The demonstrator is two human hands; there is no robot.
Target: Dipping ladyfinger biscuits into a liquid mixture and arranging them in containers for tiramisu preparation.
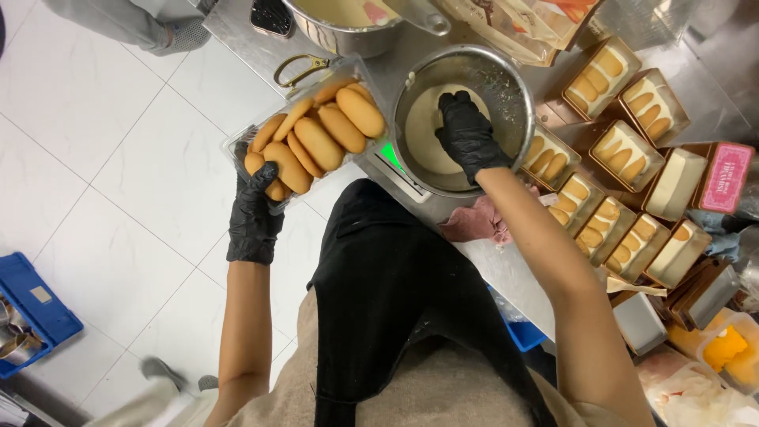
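My left hand [254,207], in a black glove, grips the near end of a clear plastic tray [378,88] filled with several golden oval biscuits [319,142], held out over the floor beside the counter. My right hand [466,134], also gloved in black, reaches down into a steel bowl [514,95] and its fingers are in the pale cream liquid [423,130] at the bottom. The bowl stands on a scale whose green display [389,154] shows at its near edge. What the fingers hold, if anything, is hidden.
Several small brown boxes [624,150] with cream and biscuits fill the steel counter to the right, beside a pink box lid [726,175]. A pink cloth [474,223] lies near me. A large pot [340,28] and scissors [299,69] sit behind. A blue crate [32,308] stands on the tiled floor.
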